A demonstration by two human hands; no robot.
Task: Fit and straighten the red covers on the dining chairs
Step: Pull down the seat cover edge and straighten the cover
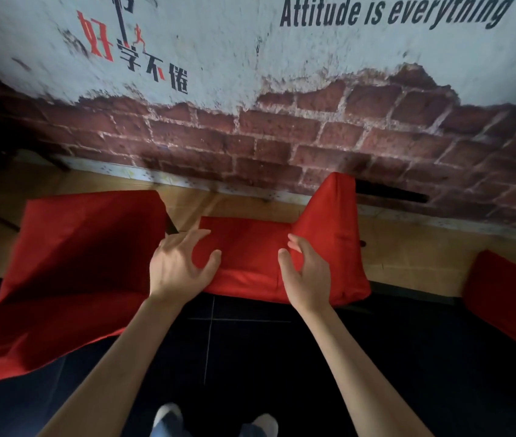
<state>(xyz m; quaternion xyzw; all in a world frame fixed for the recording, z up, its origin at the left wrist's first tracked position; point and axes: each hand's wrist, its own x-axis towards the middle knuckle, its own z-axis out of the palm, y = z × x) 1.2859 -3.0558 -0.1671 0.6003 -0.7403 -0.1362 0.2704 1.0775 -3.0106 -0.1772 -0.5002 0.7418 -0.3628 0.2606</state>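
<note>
brick-pattern wall [281, 137] with printed slogan text is seen behind a tan floor strip and dark tiles, with red-covered chairs lined along it. both hands are spread with fingers relaxed and nothing gripped, left hand [177, 263] and right hand [305, 272] hovering at the near edge of the middle red cover [250, 247], whose right corner is peaked up while a neighbouring cover [86, 241] sits just left. for a clean fit, the raised corner is best pulled down evenly and the cloth smoothed outward from the centre, judged from the uneven drape.
</note>
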